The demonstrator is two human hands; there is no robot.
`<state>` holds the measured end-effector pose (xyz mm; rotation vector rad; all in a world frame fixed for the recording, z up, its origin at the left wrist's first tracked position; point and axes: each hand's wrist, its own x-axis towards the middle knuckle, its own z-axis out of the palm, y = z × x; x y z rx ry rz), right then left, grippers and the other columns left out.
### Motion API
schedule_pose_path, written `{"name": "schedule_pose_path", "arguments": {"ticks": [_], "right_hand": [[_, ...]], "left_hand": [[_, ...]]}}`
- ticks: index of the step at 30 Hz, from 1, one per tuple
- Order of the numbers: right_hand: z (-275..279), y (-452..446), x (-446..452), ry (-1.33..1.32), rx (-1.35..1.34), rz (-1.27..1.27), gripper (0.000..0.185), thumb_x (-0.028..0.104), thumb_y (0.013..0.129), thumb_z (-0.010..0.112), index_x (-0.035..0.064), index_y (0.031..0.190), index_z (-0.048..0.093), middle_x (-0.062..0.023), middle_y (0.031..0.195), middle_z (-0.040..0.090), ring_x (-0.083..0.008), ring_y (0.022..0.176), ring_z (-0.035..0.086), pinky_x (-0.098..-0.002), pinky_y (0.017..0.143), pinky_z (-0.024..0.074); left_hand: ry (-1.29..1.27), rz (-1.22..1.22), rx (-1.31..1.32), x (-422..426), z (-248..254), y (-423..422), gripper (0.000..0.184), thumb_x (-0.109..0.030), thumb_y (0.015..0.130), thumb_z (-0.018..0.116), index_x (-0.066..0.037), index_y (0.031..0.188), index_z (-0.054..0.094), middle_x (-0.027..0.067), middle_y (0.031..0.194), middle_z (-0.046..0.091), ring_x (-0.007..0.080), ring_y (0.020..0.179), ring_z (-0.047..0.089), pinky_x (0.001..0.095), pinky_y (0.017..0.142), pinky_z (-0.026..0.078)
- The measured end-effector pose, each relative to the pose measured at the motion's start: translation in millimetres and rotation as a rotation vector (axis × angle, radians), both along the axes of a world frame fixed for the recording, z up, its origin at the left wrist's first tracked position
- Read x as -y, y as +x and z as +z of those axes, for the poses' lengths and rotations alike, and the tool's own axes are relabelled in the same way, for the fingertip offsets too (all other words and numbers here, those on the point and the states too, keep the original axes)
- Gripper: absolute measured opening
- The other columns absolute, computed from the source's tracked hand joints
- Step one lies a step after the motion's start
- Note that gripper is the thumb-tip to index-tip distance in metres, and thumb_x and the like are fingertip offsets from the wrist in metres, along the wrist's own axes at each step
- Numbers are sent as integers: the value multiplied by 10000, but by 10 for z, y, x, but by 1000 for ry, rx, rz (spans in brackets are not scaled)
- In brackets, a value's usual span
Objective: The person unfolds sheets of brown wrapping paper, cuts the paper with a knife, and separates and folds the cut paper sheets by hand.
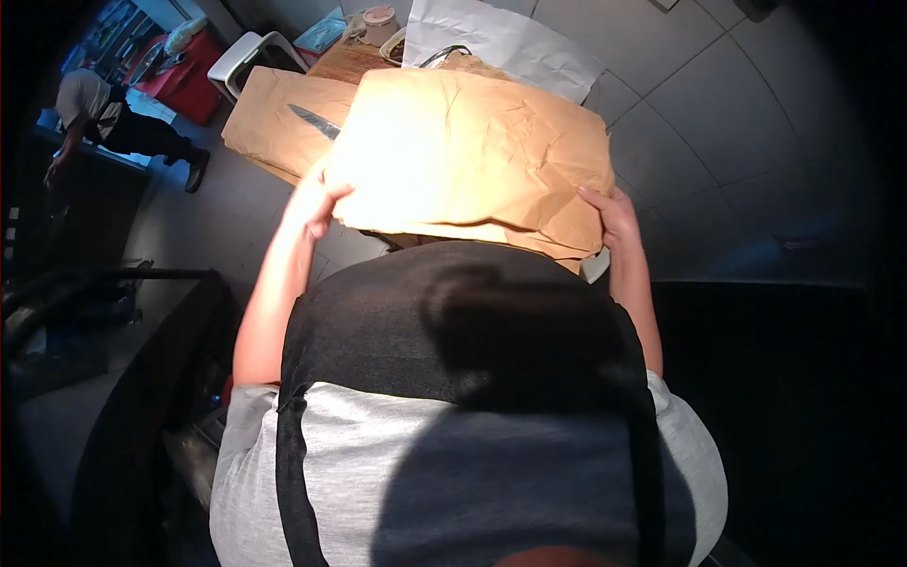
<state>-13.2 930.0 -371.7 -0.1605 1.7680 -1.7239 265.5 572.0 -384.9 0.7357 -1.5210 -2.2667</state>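
Observation:
A stack of brown paper sheets point(472, 151), creased on its right half and glaring with light on its left, is held level in front of my body. My left hand point(319, 197) grips its left edge, thumb on top. At the right edge, my right hand point(614, 214) is closed around the paper the same way. A knife blade point(314, 121) pokes out from beyond the held stack, its handle hidden. Under the blade lies more brown paper point(274, 123).
A wooden table point(340, 64) carries a tub point(380, 23) and a white sheet point(501, 42) near the tiled wall point(690, 104). Left of it stand a white stool point(248, 57) and a red container point(189, 80). Another person point(113, 118) is at the far left.

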Motion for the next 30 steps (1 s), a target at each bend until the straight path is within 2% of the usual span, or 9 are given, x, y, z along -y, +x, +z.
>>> {"name": "schedule_pose_path", "arguments": {"ticks": [4, 6, 8, 13, 16, 20, 22, 25, 30], "right_hand": [[321, 204, 114, -411, 83, -114, 448, 19, 845, 620, 21, 1258, 449, -135, 1165, 576, -234, 989, 615, -362, 824, 537], [391, 510, 317, -475, 65, -238, 473, 40, 873, 590, 67, 1308, 409, -122, 1211, 548, -258, 1054, 588, -424, 889, 511], [113, 707, 542, -559, 18, -317, 459, 25, 876, 578, 62, 1306, 421, -112, 1228, 546, -245, 1100, 556, -414, 941, 470], [-307, 1343, 577, -655, 372, -59, 396, 53, 912, 531, -19, 1290, 435, -113, 1248, 542, -220, 1112, 545, -357, 966, 433], [-228, 1209, 373, -384, 591, 347, 376, 120, 929, 534, -34, 1264, 460, -120, 1226, 557, -201, 1084, 560, -340, 954, 435], [-59, 679, -79, -41, -92, 1106, 214, 166, 883, 621, -4, 1013, 607, -78, 974, 659, -131, 923, 617, -243, 825, 477], [225, 262, -302, -128, -46, 757, 200, 252, 888, 595, 54, 897, 614, -41, 725, 656, -126, 637, 638, -225, 560, 493], [125, -195, 59, 312, -289, 87, 244, 257, 892, 587, 31, 981, 613, -94, 926, 664, -117, 828, 623, -257, 701, 496], [-119, -55, 564, 70, -250, 276, 424, 226, 840, 669, 4, 1179, 546, -104, 1081, 625, -138, 946, 595, -298, 825, 482]], "left_hand": [[328, 179, -598, 266, 749, -359, 458, -285, 863, 633, -31, 1222, 508, 153, 1138, 592, 266, 1049, 582, 451, 876, 505], [478, -396, -915, 436, 511, -457, 741, -525, 832, 592, -90, 1376, 341, 179, 1139, 588, 304, 1033, 589, 514, 881, 491], [347, -140, -532, -304, 720, -625, 942, -681, 761, 523, -231, 1450, 63, 149, 1176, 567, 313, 1003, 603, 559, 853, 493], [134, 349, 0, -953, 188, -1004, 619, -54, 743, 722, -146, 1256, 388, 82, 1153, 514, 193, 1037, 535, 374, 911, 459], [-22, 206, -69, -829, -136, -1044, 450, -5, 740, 674, -67, 1143, 482, 94, 1083, 558, 192, 1022, 558, 350, 867, 484], [-23, 28, -163, -406, -452, -892, 326, 92, 734, 600, 13, 1038, 512, 118, 969, 599, 218, 884, 619, 343, 790, 532], [43, 37, -25, -449, -347, -846, 438, 112, 724, 577, -20, 1129, 476, 100, 1021, 564, 227, 941, 584, 394, 855, 503], [98, -4, 47, -421, -386, -773, 524, 88, 745, 596, -55, 1220, 429, 106, 1108, 548, 232, 1005, 566, 389, 900, 481], [59, 3, -14, -508, -393, -672, 661, 48, 744, 635, -141, 1312, 356, 58, 1199, 475, 211, 1107, 492, 389, 980, 411]]}}
